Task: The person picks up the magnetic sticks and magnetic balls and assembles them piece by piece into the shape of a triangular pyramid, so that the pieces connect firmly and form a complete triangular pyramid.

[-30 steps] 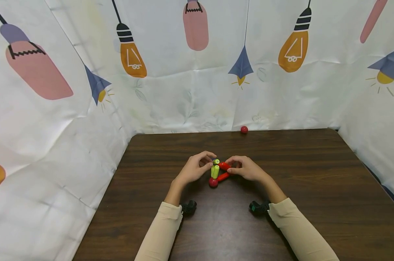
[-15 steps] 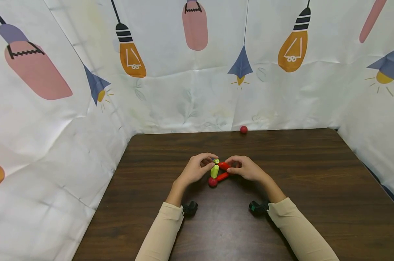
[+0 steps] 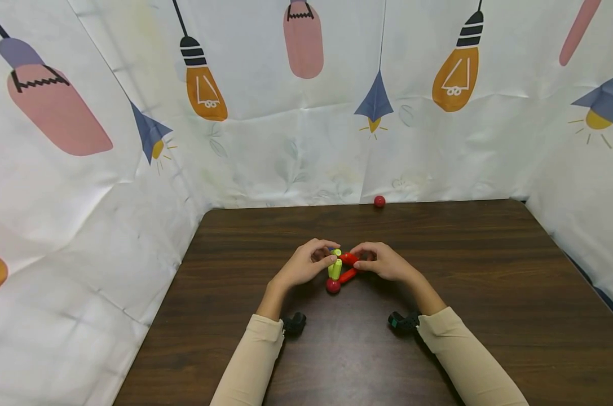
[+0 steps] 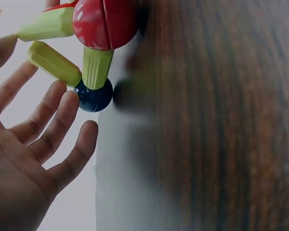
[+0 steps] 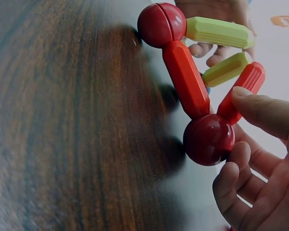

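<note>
A magnetic ball-and-rod model stands on the brown table (image 3: 286,361), between both hands. Its base shows a front red ball (image 4: 106,24), a blue ball (image 4: 95,96) and a second red ball (image 5: 209,139). A red rod (image 5: 187,79) links the two red balls, and a short green rod (image 4: 97,67) links red to blue. Leaning up from the balls are a light green rod (image 5: 219,32), a yellow-green rod (image 4: 55,63) and a raised red rod (image 5: 243,91). My left hand (image 3: 308,262) pinches the light green rod near its top. My right hand (image 3: 382,261) pinches the raised red rod.
Another red ball (image 3: 379,201) lies at the table's back edge. White printed cloth (image 3: 306,152) hangs behind and at the sides. Black wrist cameras (image 3: 294,324) sit below the hands.
The front red ball has shifted slightly right and nearer, and the green rods have changed their lean. My left fingers have moved slightly right. My right hand is almost still.
</note>
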`<action>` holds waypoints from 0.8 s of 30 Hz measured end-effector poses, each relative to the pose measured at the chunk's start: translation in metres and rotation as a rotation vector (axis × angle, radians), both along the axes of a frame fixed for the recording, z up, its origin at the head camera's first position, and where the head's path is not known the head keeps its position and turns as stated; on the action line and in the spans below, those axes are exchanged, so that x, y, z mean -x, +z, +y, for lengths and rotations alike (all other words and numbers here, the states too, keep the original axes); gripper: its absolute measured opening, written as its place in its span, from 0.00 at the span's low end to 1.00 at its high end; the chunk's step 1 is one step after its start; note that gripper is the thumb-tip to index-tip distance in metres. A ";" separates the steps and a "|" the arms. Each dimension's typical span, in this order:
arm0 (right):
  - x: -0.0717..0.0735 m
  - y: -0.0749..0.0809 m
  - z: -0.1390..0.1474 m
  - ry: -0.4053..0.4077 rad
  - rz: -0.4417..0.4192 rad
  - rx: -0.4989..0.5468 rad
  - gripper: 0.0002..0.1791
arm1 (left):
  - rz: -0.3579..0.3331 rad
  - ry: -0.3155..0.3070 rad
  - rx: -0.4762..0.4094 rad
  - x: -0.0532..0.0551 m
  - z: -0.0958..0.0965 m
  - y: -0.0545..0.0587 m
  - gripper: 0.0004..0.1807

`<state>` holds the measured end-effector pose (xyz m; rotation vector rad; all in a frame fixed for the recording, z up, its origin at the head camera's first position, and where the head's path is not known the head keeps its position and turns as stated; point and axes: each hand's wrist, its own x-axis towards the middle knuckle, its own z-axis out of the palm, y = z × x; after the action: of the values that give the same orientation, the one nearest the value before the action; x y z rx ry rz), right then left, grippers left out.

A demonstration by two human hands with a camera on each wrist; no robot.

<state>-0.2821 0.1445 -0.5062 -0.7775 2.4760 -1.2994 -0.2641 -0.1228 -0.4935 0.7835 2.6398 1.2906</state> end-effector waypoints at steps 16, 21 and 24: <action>-0.002 0.003 0.003 0.006 0.014 -0.023 0.15 | -0.011 0.014 0.000 0.000 -0.001 -0.002 0.18; -0.002 0.005 0.008 0.009 0.033 -0.036 0.16 | -0.015 0.020 0.049 0.000 -0.002 -0.003 0.19; -0.002 0.005 0.009 0.009 0.028 -0.036 0.16 | -0.030 0.023 0.081 0.001 -0.003 -0.003 0.19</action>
<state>-0.2804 0.1538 -0.5008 -0.8033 2.5075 -1.2453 -0.2647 -0.1257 -0.4966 0.7192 2.6664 1.1819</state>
